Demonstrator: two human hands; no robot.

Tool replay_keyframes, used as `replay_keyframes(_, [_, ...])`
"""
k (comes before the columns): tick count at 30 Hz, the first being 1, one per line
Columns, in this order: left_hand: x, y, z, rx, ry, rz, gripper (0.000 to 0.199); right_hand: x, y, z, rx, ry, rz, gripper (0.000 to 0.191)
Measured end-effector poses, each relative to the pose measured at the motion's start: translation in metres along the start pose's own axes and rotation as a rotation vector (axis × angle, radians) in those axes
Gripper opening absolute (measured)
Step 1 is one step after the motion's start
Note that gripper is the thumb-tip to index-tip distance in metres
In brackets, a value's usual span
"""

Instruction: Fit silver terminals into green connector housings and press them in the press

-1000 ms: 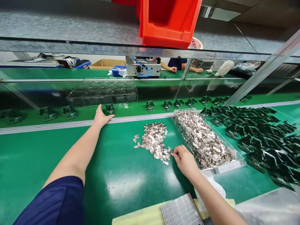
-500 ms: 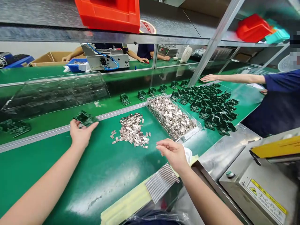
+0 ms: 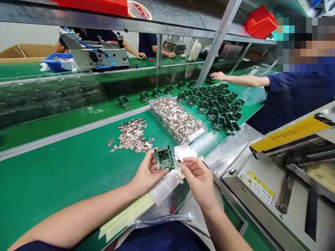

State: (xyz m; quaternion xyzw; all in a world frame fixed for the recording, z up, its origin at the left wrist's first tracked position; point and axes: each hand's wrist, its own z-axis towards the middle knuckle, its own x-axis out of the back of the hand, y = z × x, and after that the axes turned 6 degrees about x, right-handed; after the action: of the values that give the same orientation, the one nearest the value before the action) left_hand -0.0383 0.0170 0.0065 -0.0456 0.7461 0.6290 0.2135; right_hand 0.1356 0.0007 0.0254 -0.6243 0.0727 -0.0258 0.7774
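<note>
My left hand (image 3: 147, 173) is closed on a green circuit board assembly (image 3: 164, 159), gripping it by its sides with the open frame facing up. Close to its right edge, my right hand (image 3: 196, 176) pinches a small metal piece (image 3: 179, 161) between thumb and forefinger. Below the board lies a ribbed silver strip block (image 3: 165, 188) on yellow tape (image 3: 128, 218) along the table edge. Beyond my left hand is a loose pile of small metal pieces (image 3: 133, 135). A clear tray (image 3: 195, 134) full of similar pieces stands behind my hands.
Many more green board assemblies (image 3: 214, 104) are heaped at the right rear, with several in a row on the conveyor (image 3: 104, 116). A co-worker's arm (image 3: 243, 80) reaches across there. A machine with a yellow bar (image 3: 290, 134) stands at right. A metal post (image 3: 218, 43) rises behind.
My left hand has brought the board assembly from the conveyor side to in front of me, near my right hand. My head view has turned rightward.
</note>
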Motion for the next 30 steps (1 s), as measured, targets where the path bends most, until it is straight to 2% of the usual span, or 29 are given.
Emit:
replay_keyframes(3, [-0.001, -0.010, -0.001, -0.049, -0.060, 0.064, 0.058, 0.006, 0.000, -0.006, -0.001, -0.034, -0.084, 0.006])
replay_keyframes(7, [0.003, -0.018, -0.005, -0.045, -0.072, 0.127, 0.057, -0.001, 0.007, -0.016, -0.014, -0.046, -0.110, 0.008])
replay_keyframes(11, [0.006, -0.025, -0.010, -0.043, -0.109, 0.118, 0.054, -0.014, 0.018, -0.023, -0.086, -0.002, -0.085, 0.018])
replay_keyframes(19, [0.012, -0.030, -0.008, -0.062, -0.202, 0.143, 0.049, -0.019, 0.024, -0.027, -0.061, 0.013, -0.204, 0.028])
replay_keyframes(22, [0.014, -0.031, -0.009, -0.092, -0.184, 0.224, 0.047, -0.019, 0.024, -0.028, -0.045, 0.006, -0.235, 0.030])
replay_keyframes(26, [0.017, -0.034, -0.011, -0.157, -0.092, 0.376, 0.047, -0.021, 0.024, -0.030, -0.030, 0.008, -0.232, 0.029])
replay_keyframes(30, [0.016, -0.034, -0.013, -0.175, -0.031, 0.430, 0.042, -0.024, 0.025, -0.034, -0.027, 0.019, -0.202, 0.027])
